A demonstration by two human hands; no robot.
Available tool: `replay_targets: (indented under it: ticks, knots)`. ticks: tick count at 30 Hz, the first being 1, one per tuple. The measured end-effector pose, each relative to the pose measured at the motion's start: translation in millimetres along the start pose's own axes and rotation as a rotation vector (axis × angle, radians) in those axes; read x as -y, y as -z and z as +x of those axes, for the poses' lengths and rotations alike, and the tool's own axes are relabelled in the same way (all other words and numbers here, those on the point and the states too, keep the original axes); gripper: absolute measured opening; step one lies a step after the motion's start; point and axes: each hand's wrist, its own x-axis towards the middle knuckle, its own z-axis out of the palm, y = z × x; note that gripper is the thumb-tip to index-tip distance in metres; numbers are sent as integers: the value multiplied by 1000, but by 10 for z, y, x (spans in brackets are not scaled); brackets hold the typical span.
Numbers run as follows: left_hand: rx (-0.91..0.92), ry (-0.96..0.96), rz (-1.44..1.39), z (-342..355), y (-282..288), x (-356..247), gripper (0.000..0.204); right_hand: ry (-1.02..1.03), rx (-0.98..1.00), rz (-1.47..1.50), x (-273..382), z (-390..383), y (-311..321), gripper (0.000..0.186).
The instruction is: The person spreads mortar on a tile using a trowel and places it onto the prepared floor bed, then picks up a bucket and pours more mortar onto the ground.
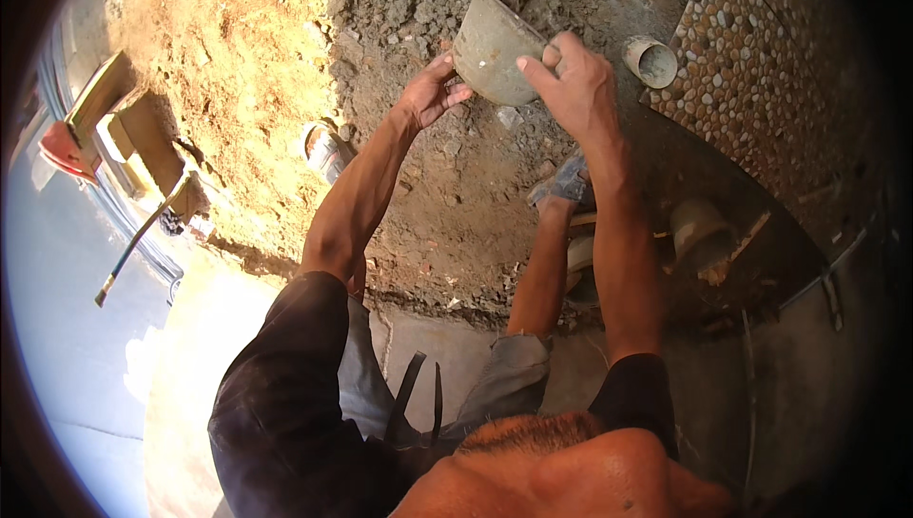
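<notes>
A grey half-round piece [496, 54], caked with dirt, is held tilted over the soil in front of me. One edge is straight and the other curves; I cannot make out its material. My right hand [576, 85] grips its right corner, thumb on the face and fingers curled at the edge. At its lower left edge, my left hand [434, 93] holds it with bent fingers, some partly hidden. Dark, clumpy wet soil or mortar [404, 4] lies beyond and beneath the piece.
A short pipe [654, 62] stands right of my right hand, beside a pebble-covered surface [728, 47]. Near my right arm are a dirty bucket-like container [701, 230] and my shod right foot [563, 182]. Wooden blocks [133, 137], a red object [67, 150] and a hose [143, 233] lie left.
</notes>
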Motion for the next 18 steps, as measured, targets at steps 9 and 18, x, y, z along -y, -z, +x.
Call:
replay_targets:
  ticks: [9, 18]
  knots:
    - [-117, -75, -148, -92, -264, 81, 45, 197, 54, -267, -321, 178, -13, 29]
    - [-274, -301, 167, -85, -753, 6, 70, 68, -128, -243, -649, 1061, 491, 38]
